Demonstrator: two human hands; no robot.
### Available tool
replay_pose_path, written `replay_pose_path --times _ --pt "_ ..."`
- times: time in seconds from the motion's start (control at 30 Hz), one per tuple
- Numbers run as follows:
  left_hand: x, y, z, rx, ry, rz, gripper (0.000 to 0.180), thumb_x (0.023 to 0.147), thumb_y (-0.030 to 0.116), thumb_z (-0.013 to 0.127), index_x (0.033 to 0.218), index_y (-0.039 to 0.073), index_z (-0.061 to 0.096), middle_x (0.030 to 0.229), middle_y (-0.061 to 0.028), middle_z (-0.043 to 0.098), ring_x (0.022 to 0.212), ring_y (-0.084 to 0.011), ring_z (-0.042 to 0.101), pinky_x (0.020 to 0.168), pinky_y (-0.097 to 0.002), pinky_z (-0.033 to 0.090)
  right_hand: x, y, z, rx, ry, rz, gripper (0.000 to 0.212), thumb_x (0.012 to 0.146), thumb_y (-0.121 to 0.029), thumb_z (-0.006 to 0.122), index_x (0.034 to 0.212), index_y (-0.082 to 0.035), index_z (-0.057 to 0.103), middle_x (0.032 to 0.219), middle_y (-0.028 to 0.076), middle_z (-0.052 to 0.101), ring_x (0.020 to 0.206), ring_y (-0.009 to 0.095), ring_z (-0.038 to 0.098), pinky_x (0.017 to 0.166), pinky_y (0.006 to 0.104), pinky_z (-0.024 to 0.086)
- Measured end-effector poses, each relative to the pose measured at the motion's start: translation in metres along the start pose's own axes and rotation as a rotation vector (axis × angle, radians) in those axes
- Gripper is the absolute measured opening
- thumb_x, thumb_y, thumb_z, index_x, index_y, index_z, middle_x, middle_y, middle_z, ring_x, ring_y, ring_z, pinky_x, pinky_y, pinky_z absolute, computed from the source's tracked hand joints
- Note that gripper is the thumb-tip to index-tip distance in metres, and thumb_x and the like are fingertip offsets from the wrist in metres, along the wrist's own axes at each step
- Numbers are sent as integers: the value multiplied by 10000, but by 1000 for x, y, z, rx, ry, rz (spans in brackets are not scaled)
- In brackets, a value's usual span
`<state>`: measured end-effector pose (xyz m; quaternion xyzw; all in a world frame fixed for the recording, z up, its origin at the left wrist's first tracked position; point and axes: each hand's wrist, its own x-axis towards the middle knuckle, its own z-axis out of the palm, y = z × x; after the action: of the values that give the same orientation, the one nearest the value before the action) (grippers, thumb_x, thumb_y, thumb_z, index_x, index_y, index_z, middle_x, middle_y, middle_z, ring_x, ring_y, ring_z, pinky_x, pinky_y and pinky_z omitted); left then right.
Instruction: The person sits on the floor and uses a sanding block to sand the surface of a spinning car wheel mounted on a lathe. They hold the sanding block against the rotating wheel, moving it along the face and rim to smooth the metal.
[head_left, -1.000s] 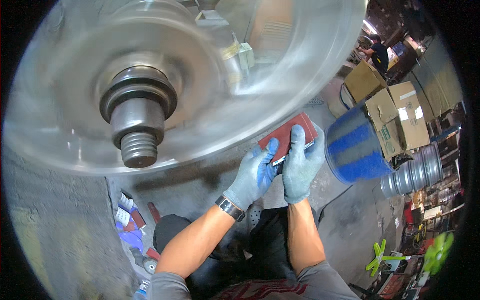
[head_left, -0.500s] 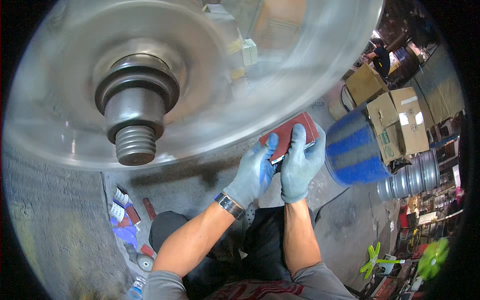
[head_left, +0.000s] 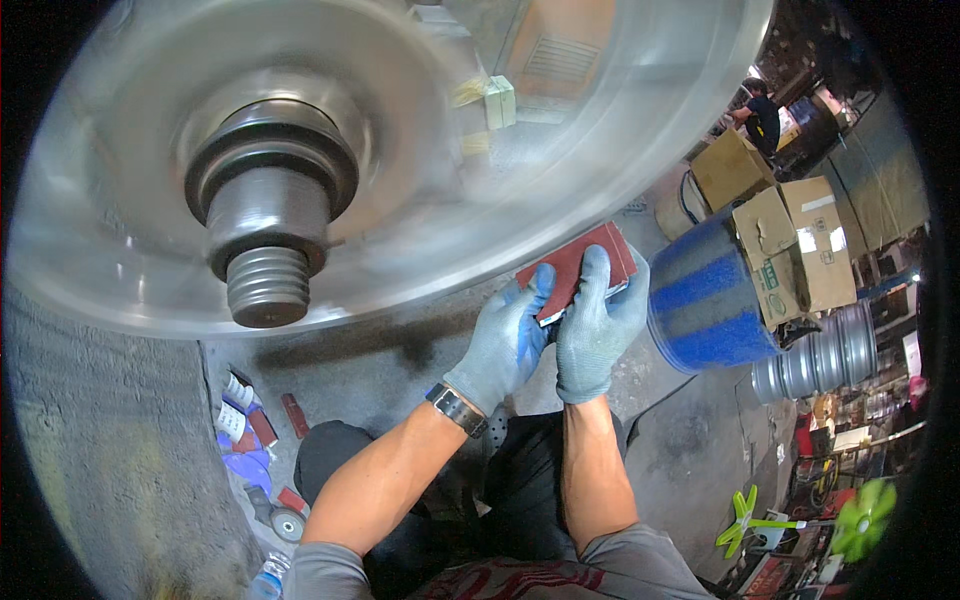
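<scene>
Both my hands wear grey-blue gloves and grip a folded piece of red-brown sandpaper [head_left: 562,265]. My left hand [head_left: 503,338] pinches its lower left side, thumb on top. My right hand [head_left: 598,335] holds its right part, thumb lying across the face; the fingers beneath are mostly hidden. A pale layer shows along the sandpaper's lower edge. Just beyond it is the rim of a large, shiny metal wheel [head_left: 420,245], blurred as if spinning. Whether the sandpaper touches that rim, I cannot tell. A threaded shaft end with a thick collar [head_left: 268,200] juts from the wheel's centre.
Red-brown scraps [head_left: 295,415], a purple piece [head_left: 250,465] and a small grey wheel [head_left: 288,524] lie at lower left. To the right stand a blue drum [head_left: 705,300], cardboard boxes [head_left: 825,245], ribbed metal cylinders [head_left: 820,355] and a green fan [head_left: 865,520]. Another person [head_left: 762,115] sits far right.
My hands keep the same grip and have hardly shifted. The wheel stays blurred, and the whole view has moved very slightly.
</scene>
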<state>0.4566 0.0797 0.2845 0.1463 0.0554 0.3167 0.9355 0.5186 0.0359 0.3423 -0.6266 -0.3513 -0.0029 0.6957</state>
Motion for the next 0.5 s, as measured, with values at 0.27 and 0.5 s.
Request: replay_pose_path --times 0.27,0.5 --pt "1 -1 3 -70 6 24 396 1060 267 588 1376 32 548 1333 -97 644 1196 -197 636 1042 -348 523 -1 -1 1 20 6 16 279 1049 -172 616 1213 51 576 1087 119 678 972 136 640 865 289 522" --pt "-1 0 6 -59 6 26 399 1057 263 597 1381 35 548 1337 -95 643 1213 -198 626 1051 -356 518 0 -1 -1 -9 2 5 298 1045 -187 628 1224 46 581 1097 118 682 975 139 644 859 289 526"
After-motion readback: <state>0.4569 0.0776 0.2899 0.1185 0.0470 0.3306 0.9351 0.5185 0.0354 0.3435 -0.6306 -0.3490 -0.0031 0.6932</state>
